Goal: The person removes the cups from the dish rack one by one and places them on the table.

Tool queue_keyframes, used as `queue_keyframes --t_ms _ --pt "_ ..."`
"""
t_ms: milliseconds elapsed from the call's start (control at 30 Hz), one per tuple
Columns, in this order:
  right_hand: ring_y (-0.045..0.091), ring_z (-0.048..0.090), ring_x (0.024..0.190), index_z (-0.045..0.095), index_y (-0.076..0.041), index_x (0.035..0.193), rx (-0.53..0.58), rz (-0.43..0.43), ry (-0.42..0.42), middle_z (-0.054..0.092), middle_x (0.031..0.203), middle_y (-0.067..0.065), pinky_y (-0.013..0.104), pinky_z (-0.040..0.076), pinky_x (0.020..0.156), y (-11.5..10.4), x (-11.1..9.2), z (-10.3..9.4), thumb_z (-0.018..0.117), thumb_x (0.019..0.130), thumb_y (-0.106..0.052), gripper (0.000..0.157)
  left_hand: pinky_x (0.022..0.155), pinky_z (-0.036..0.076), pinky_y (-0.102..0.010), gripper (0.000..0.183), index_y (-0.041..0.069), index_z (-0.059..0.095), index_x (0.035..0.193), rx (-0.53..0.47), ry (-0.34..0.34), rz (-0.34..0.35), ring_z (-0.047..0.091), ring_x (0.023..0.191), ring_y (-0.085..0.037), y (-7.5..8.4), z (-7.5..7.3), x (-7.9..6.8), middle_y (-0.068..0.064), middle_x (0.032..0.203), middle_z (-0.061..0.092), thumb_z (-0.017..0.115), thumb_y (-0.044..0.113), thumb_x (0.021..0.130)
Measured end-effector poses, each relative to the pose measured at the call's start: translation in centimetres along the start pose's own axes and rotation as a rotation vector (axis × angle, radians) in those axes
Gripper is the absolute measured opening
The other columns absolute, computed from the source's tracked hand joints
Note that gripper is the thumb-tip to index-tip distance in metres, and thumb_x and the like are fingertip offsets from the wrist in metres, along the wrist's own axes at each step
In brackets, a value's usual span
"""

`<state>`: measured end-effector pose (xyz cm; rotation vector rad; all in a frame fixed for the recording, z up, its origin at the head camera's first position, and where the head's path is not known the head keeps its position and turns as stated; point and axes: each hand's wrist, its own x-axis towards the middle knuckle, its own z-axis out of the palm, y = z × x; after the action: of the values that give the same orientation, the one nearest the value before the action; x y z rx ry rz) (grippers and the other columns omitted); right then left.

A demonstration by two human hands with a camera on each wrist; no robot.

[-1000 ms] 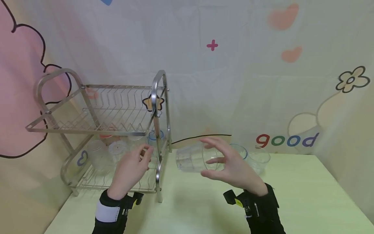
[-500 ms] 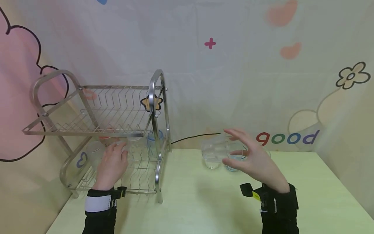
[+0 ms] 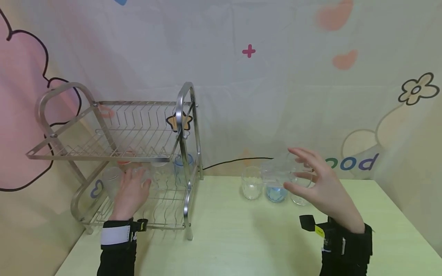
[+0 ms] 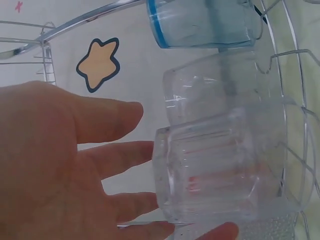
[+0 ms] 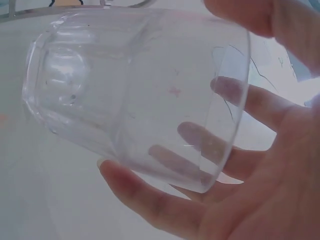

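Apparent pickup: right hand (image 3: 326, 188) holds a clear cup (image 5: 140, 95) at four o'clock; left hand (image 3: 129, 195), grip wide at eight, must seemingly close round another tumbler (image 4: 215, 165).

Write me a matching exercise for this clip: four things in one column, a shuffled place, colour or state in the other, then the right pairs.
Things:
1. left hand
2. right hand
3. metal rack
4. star drawing

Descriptions:
A. orange with a dark outline
B. at an upside-down cup on a lower tier
C. stands on the table
D. holds a clear tumbler sideways

Pairs: 1-B, 2-D, 3-C, 4-A
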<state>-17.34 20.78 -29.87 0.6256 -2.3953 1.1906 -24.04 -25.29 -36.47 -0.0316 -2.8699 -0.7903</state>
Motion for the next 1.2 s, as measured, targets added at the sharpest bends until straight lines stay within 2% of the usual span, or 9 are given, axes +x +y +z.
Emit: queue_keyframes --t_ms 233,433,567,700,933,1200 --pt "0.015 0.046 0.109 0.046 -0.026 0.146 -0.046 0.013 0.017 0.042 0.141 -0.005 0.013 0.048 0.083 -0.4 -0.5 -0.9 0.081 0.077 0.0 0.081 0.098 0.016 -0.078 0.053 -0.006 0.033 0.147 0.006 -0.013 0.012 -0.001 0.137 -0.06 -0.8 0.0 0.3 -0.038 0.153 0.004 0.044 0.021 0.104" --pt "0.02 0.047 0.115 0.048 -0.025 0.143 -0.039 -0.017 -0.024 0.042 0.143 -0.006 0.02 0.051 0.085 -0.8 -0.2 -0.5 0.082 0.078 -0.003 0.077 0.097 0.018 -0.078 0.053 -0.008 0.033 0.147 0.012 -0.017 0.02 0.005 0.137 -0.061 -1.3 -0.3 0.7 -0.039 0.152 0.008 0.044 0.021 0.104" --pt "0.022 0.045 0.122 0.048 -0.023 0.144 -0.057 -0.023 -0.087 0.041 0.144 -0.003 0.033 0.054 0.086 -0.7 0.1 0.4 0.082 0.08 -0.009 0.074 0.097 0.019 -0.079 0.058 -0.006 0.028 0.149 0.001 -0.048 0.004 0.005 0.138 -0.058 -1.3 -0.3 0.8 -0.038 0.153 0.009 0.045 0.025 0.104" --pt "0.027 0.048 0.124 0.047 -0.019 0.144 -0.085 -0.005 -0.174 0.04 0.144 0.003 0.044 0.054 0.086 -0.3 0.3 1.4 0.081 0.082 -0.018 0.071 0.097 0.023 -0.077 0.06 -0.006 0.031 0.148 0.01 -0.043 0.027 0.013 0.137 -0.058 -1.0 0.0 1.0 -0.036 0.152 0.018 0.051 0.027 0.102" --pt "0.029 0.051 0.12 0.05 -0.02 0.143 -0.186 0.008 -0.288 0.045 0.141 0.004 0.046 0.052 0.086 0.3 0.9 3.9 0.081 0.079 -0.023 0.071 0.082 0.039 -0.076 0.059 -0.002 0.039 0.144 0.01 0.031 0.035 0.026 0.131 -0.055 -0.8 0.6 1.0 -0.034 0.145 0.026 0.062 0.024 0.096" --pt "0.036 0.045 0.127 0.051 -0.016 0.143 -0.303 0.117 -0.404 0.046 0.141 0.015 0.052 0.045 0.095 1.7 1.4 6.3 0.08 0.079 -0.029 0.071 0.069 0.045 -0.069 0.065 0.001 0.038 0.145 -0.011 0.073 0.024 0.032 0.119 -0.052 -0.7 1.1 1.0 -0.036 0.134 0.028 0.07 0.019 0.091"
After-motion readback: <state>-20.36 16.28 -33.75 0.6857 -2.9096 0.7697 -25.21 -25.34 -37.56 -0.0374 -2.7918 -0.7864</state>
